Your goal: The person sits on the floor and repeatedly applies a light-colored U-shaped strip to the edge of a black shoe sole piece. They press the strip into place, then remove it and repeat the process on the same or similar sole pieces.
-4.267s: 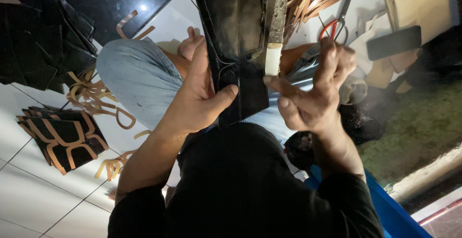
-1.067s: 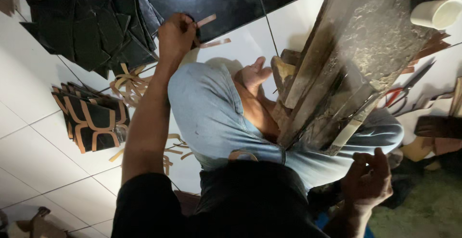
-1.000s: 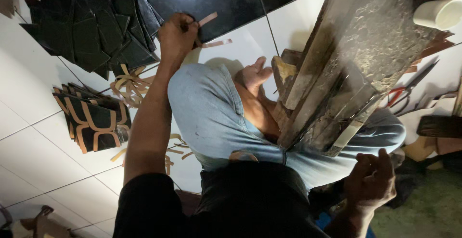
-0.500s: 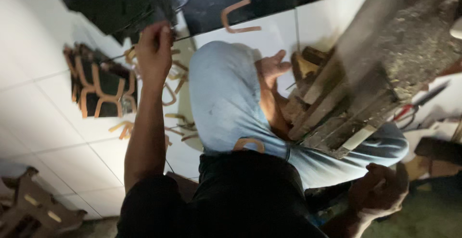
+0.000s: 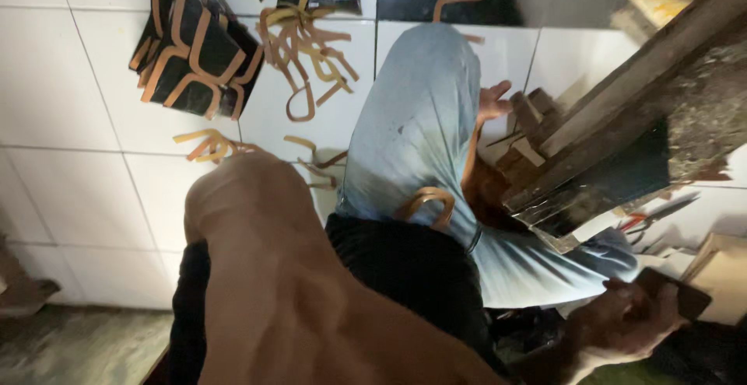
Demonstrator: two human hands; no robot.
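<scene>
My left arm fills the lower left, bent close to the camera; its hand is hidden from view. My right hand (image 5: 618, 329) is low at the right, its fingers closed around a dark flat piece (image 5: 685, 295). I sit on the floor, with my leg in light blue trousers (image 5: 420, 136) folded in front of me and my bare foot (image 5: 492, 101) against a rough wooden work block (image 5: 622, 132). A curved tan strip (image 5: 428, 198) lies on my lap.
A stack of black cut pieces edged with tan strips (image 5: 194, 50) lies on the white tiled floor (image 5: 70, 120) at upper left. Loose tan curved strips (image 5: 307, 43) are scattered beside it. Red-handled scissors (image 5: 654, 214) and a cardboard box (image 5: 720, 268) sit at the right.
My left arm, which reached out to the black sheets, has drawn back close to my body. The view has swung left. My right hand now shows a dark piece in its grip.
</scene>
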